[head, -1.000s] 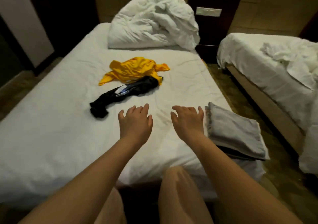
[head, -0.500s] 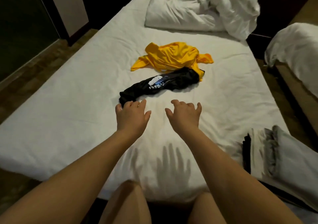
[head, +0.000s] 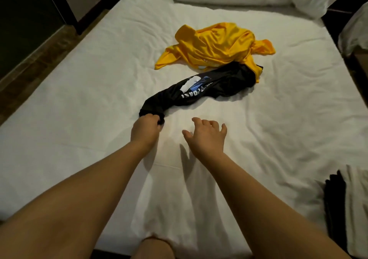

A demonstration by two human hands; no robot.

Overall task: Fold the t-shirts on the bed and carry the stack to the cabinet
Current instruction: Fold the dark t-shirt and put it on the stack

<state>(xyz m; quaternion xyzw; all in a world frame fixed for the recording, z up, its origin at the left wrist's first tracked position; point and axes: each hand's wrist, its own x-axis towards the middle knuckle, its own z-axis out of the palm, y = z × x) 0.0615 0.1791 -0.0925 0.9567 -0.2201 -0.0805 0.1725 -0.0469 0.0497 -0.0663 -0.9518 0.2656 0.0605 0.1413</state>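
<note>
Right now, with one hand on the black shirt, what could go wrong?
1. The left hand grips only the near end of the black shirt, whose far end touches the yellow shirt. A pull may drag the yellow one along.
2. The black shirt lies bunched in a long roll, so it may come up tangled unless the open right hand helps spread it.

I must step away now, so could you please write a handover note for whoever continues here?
Left hand grips the near end of the black t-shirt. Right hand is open above the bed. Yellow t-shirt lies crumpled mid-bed, touching the black one's far end. Folded stack sits at the bed's right edge.
Done: that stack.
Left: fold black and yellow, add them, carry all to the cabinet.
</note>
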